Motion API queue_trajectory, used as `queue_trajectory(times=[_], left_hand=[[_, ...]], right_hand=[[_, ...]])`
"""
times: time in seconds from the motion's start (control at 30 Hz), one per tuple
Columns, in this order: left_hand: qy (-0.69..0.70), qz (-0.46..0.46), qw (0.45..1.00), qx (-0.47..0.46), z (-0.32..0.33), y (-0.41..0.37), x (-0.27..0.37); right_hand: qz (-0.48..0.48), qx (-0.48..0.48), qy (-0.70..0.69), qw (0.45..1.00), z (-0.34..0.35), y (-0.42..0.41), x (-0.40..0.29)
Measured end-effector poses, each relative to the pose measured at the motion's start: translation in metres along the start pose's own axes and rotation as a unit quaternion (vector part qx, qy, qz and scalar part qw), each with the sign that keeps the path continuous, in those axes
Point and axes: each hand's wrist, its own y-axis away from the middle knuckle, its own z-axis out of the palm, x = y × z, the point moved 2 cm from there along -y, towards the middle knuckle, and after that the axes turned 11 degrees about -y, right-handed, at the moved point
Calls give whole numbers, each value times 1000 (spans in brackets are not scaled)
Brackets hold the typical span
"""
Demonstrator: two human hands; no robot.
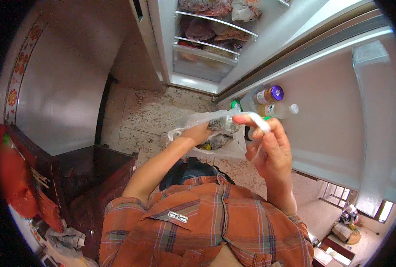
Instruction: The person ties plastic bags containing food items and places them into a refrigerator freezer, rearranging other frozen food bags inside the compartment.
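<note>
A white, thin plastic carrier bag (238, 147) hangs in front of me with its mouth spread. My right hand (274, 150) grips one of its handles, which loops around the fingers. Inside the bag mouth is my left hand (198, 133), its fingertips hidden against the contents. Next to those fingers lies a clear plastic package (218, 123) with dark print. Deeper in the bag is a dark, wrapped item with a yellow part (206, 146); what it is cannot be made out.
An upright refrigerator stands open, with bagged food (201, 30) on its shelves and a clear drawer (201, 66) below. Its open door (324, 100) holds a purple-lidded jar (264, 96) and a white-capped bottle (279, 109). Dark wooden furniture (84, 167) stands to my left.
</note>
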Motion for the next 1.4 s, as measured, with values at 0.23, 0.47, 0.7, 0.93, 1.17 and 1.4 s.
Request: queue_trajectory(times=[0.23,0.47,0.7,0.93,1.17,1.4], left_hand=[[163,4,979,124,-80,97,15],[433,-51,858,271,-99,251,-17],[456,-84,666,585,-103,411,26],[322,-148,453,818,-126,535,25],[315,-112,387,860,-103,718,-61],[6,-639,335,692,-59,789,-126]], right_hand=[[16,28,-33,999,8,-16,19],[47,-58,-33,997,45,-15,46],[-37,-111,65,991,29,-47,50],[27,-128,11,991,46,-52,45],[38,-167,-35,985,53,-50,49],[10,-188,-9,982,50,-54,44]])
